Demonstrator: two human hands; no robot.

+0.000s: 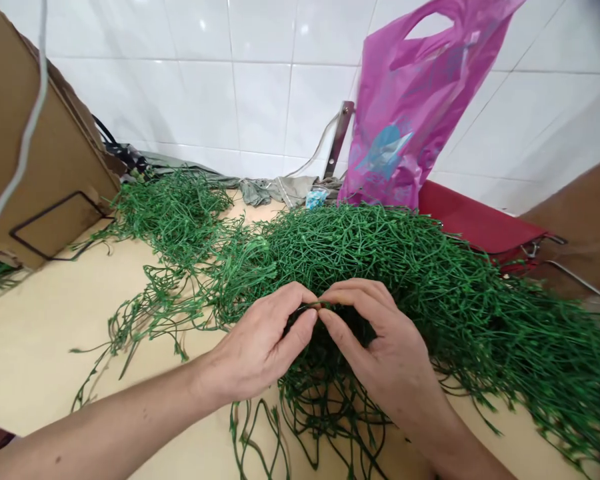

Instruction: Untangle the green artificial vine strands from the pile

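Observation:
A big heap of thin green plastic stems [410,267] covers the middle and right of a beige table [25,347]. My left hand [265,343] and my right hand [380,347] meet at the near edge of the heap. Both pinch the same thin green stem [307,307] between thumb and fingertips, the fingertips almost touching. More tangled green stems hang below my hands toward the table's near edge. A smaller pile of green stems [175,210] lies at the back left.
A cardboard box [35,153] leans at the left with a white cord across it. A pink plastic bag [410,100] hangs against the white tiled wall. A red tray [475,223] and grey cloth [265,189] lie behind the heap.

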